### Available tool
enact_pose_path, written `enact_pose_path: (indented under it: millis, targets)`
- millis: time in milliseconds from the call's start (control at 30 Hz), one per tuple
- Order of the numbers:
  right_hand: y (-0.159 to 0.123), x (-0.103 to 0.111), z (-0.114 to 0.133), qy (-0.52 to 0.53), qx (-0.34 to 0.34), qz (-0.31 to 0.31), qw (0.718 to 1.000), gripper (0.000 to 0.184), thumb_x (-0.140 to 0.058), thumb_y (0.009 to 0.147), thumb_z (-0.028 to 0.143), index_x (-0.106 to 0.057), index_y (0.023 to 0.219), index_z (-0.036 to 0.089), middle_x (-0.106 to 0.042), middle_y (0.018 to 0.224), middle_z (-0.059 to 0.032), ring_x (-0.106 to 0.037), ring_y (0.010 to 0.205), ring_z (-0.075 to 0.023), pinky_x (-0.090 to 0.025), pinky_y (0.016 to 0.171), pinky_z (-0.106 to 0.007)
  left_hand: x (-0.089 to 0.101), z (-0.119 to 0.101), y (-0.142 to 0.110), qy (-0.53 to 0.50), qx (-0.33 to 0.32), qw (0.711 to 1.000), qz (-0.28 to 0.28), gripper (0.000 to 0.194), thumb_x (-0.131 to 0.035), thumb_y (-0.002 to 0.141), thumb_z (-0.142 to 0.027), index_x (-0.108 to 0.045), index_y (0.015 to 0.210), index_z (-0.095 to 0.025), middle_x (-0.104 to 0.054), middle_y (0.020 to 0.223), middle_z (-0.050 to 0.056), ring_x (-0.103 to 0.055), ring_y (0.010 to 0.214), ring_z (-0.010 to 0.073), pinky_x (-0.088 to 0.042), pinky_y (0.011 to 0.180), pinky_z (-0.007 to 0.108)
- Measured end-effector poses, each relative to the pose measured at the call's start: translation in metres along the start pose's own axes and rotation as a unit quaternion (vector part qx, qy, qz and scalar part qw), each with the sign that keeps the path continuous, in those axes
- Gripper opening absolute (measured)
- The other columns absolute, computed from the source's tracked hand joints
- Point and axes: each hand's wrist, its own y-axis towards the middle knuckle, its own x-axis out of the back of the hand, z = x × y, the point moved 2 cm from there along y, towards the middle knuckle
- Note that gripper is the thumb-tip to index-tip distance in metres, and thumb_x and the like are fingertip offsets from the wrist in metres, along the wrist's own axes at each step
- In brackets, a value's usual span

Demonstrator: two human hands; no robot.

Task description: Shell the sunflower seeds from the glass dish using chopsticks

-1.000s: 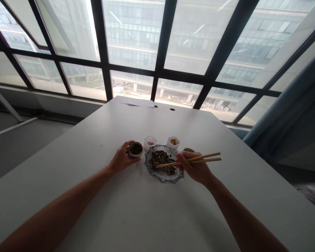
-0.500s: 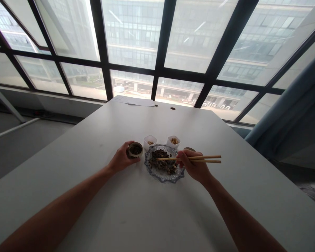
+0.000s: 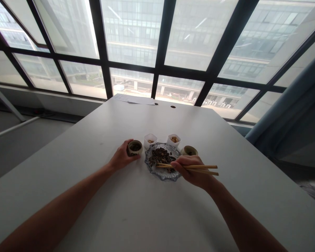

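My left hand (image 3: 122, 155) is wrapped round a small round ceramic cup (image 3: 135, 148) with dark contents, standing at the left of the glass plate. A pair of wooden chopsticks (image 3: 202, 167) is gripped in my right hand (image 3: 193, 170), their tips down among the dark seeds (image 3: 160, 155) heaped on the plate. That clear glass plate (image 3: 163, 177) has a scalloped rim. Whether the tips pinch a seed is too small to tell. Just beyond my right hand stands a second ceramic cup (image 3: 189, 151), partly hidden by the hand.
Behind the plate stand two small white plastic cups, a left one (image 3: 147, 141) and a right one (image 3: 170, 140), each with light brown pieces inside. Paper sheets (image 3: 139, 100) lie at the far edge of the white table (image 3: 115, 206). A blue curtain (image 3: 286, 108) hangs at the right.
My right hand has moved a little toward me, with the chopstick tips lower on the plate. The right ceramic cup shows more now. My left hand stays on its cup.
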Motion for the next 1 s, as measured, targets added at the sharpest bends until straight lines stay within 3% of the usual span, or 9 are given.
enact_pose_path:
  millis: [433, 767, 1000]
  targets:
    - [-0.003, -0.003, 0.012, -0.032, 0.026, 0.083, 0.996, 0.051, -0.049, 0.101, 0.046, -0.056, 0.057, 0.021, -0.053, 0.055, -0.0004, -0.043, 0.047, -0.0105, -0.03, 0.049, -0.027, -0.002, 0.005, 0.001, 0.007, 0.006, 1.0, 0.009, 0.079, -0.08, 0.07, -0.046, -0.048, 0.136, -0.017, -0.068, 0.123, 0.015, -0.066, 0.114, 0.0301, -0.052, 0.101, 0.046]
    - [-0.001, 0.003, 0.007, -0.015, 0.003, 0.001, 1.0, 0.046, -0.055, 0.097, 0.049, -0.061, 0.06, 0.022, -0.054, 0.051, -0.0002, -0.047, 0.045, -0.0118, -0.036, 0.048, -0.026, -0.001, 0.004, 0.0, 0.011, 0.011, 1.0, 0.004, 0.079, -0.08, 0.069, -0.047, -0.049, 0.136, -0.017, -0.069, 0.121, 0.014, -0.067, 0.114, 0.0303, -0.052, 0.1, 0.045]
    - [-0.002, -0.002, 0.003, -0.002, -0.007, 0.003, 1.0, 0.044, -0.056, 0.097, 0.045, -0.057, 0.059, 0.022, -0.052, 0.051, 0.0011, -0.045, 0.045, -0.0114, -0.034, 0.048, -0.026, -0.001, 0.003, 0.0, 0.015, 0.013, 1.0, 0.011, 0.079, -0.08, 0.07, -0.046, -0.048, 0.136, -0.016, -0.068, 0.124, 0.016, -0.066, 0.116, 0.0307, -0.051, 0.102, 0.046]
